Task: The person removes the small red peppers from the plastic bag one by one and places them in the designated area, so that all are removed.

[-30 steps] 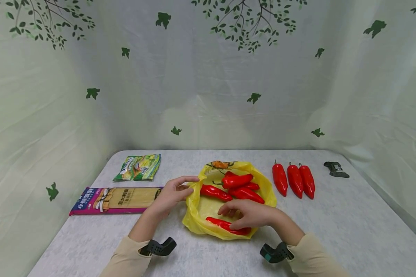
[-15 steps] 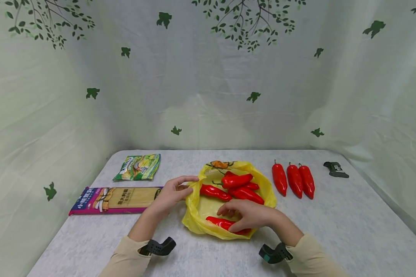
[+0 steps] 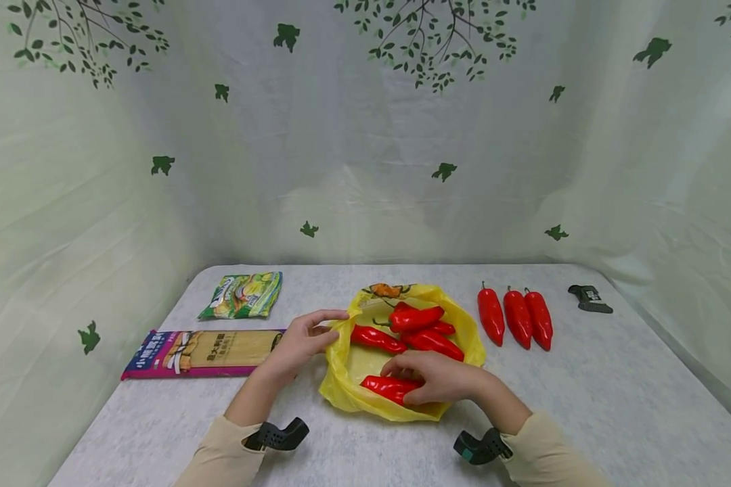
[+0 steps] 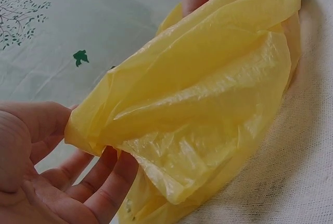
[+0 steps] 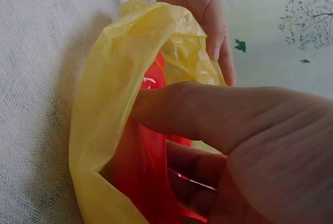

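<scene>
A yellow plastic bag point(image 3: 341, 389) stands with its mouth spread wide in the middle of the table. My left hand point(image 3: 304, 343) pinches its left rim between thumb and fingers; the gathered plastic point(image 4: 96, 122) shows in the left wrist view. Reaching inside, my right hand point(image 3: 445, 377) grips a glossy red chili pepper point(image 3: 385, 387) near the front wall. In the right wrist view the thumb lies on one side of this pepper point(image 5: 153, 156) and the fingers on the other. Several more red peppers point(image 3: 417, 318) lie toward the back of the bag.
Three red peppers point(image 3: 516, 316) lie in a row right of the bag, with a small black packet point(image 3: 591, 298) beyond. Left are a pack of noodles point(image 3: 219, 352) and a green snack packet point(image 3: 244, 295). A leaf-patterned curtain point(image 3: 365, 135) surrounds the table point(image 3: 585, 392).
The front pepper has turned and risen slightly within my right hand, whose fingers have closed in on it. My left hand stays at the bag's rim.
</scene>
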Demonstrator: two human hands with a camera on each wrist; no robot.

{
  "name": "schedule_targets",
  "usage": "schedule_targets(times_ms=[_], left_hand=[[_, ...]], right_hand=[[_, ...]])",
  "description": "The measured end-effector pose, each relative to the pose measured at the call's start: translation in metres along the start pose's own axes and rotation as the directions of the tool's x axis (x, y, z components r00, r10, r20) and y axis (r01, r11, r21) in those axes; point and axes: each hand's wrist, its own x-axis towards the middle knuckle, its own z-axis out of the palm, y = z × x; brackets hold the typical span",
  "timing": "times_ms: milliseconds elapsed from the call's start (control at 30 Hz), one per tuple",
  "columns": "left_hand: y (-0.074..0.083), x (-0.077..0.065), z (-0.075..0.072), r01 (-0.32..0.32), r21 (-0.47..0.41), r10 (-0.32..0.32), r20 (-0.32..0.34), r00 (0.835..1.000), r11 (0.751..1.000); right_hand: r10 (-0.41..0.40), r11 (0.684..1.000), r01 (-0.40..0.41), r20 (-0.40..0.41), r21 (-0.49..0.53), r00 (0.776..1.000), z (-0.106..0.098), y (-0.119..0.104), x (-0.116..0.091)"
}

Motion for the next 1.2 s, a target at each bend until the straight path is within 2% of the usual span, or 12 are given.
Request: schedule_targets(times_ms=[267, 567, 700, 933, 1200], left_hand=[[0.002, -0.001, 0.002, 0.007, -0.004, -0.007, 0.003, 1.000, 1.000], [0.002, -0.002, 0.002, -0.011, 0.011, 0.011, 0.011, 1.000, 1.000], [0.003, -0.002, 0.002, 0.002, 0.004, -0.002, 0.000, 1.000, 1.000], [0.001, -0.002, 0.001, -0.010, 0.010, 0.010, 0.003, 1.000, 1.000], [0.001, -0.002, 0.001, -0.009, 0.004, 0.009, 0.006, 1.000, 1.000]], right_hand=[[0.045, 0.999, -0.046, -0.020, -0.027, 0.999, 0.003, 0.000, -0.001], [0.046, 0.997, -0.048, -0.045, -0.056, 0.998, -0.001, -0.001, -0.003], [0.031, 0.998, -0.035, -0.073, -0.054, 0.997, -0.005, -0.001, -0.006], [-0.035, 0.999, 0.029, -0.125, -0.045, 0.992, -0.016, -0.002, -0.014], [-0.036, 0.998, 0.043, -0.170, 0.041, 0.985, -0.024, 0.001, -0.017]])
